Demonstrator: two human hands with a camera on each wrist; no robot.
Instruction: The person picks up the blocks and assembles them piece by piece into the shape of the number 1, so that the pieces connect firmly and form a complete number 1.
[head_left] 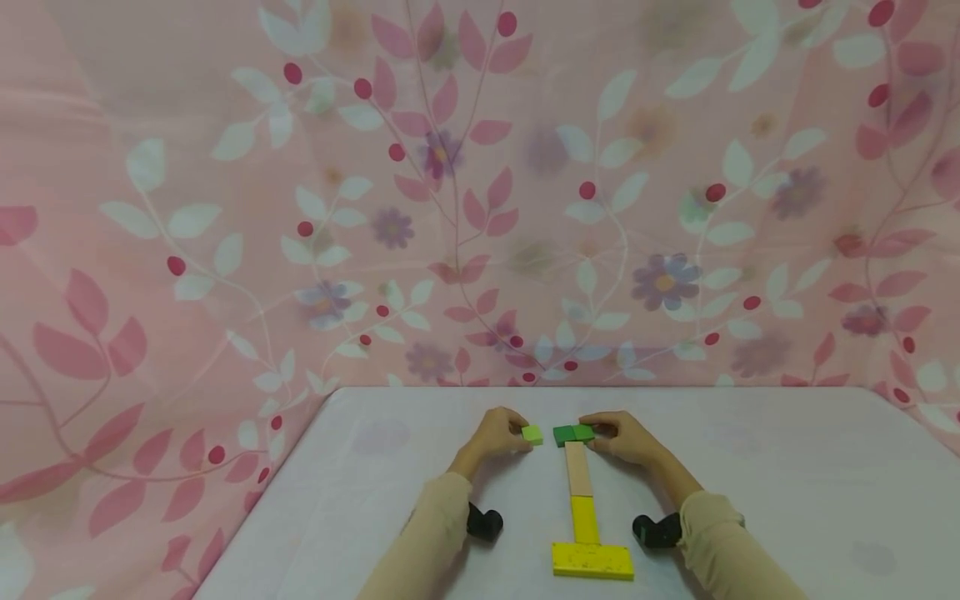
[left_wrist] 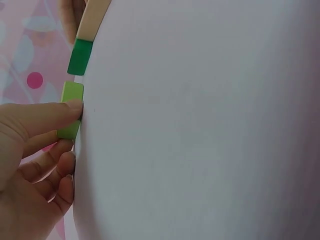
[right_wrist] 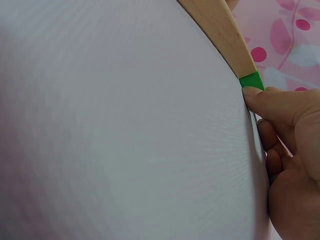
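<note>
My left hand (head_left: 501, 432) pinches a light green block (head_left: 532, 435) between thumb and fingers, a short gap left of two darker green blocks. Of these, the dark green block (head_left: 564, 436) lies on the left, side by side with the mid-green block (head_left: 583, 432). My right hand (head_left: 626, 437) has its thumb and fingers on the mid-green block from the right, also seen in the right wrist view as a green block (right_wrist: 251, 80) under the thumb. A plain wooden block (head_left: 578, 469) runs from the green pair toward me, then a yellow block (head_left: 585, 520) in line with it.
Nearest me, a wider yellow block (head_left: 592, 561) lies crosswise at the foot of the row. A white cloth covers the table (head_left: 360, 500). Black wrist cameras (head_left: 486, 524) jut inward from both sleeves. Behind the table hangs a pink floral curtain (head_left: 525, 208).
</note>
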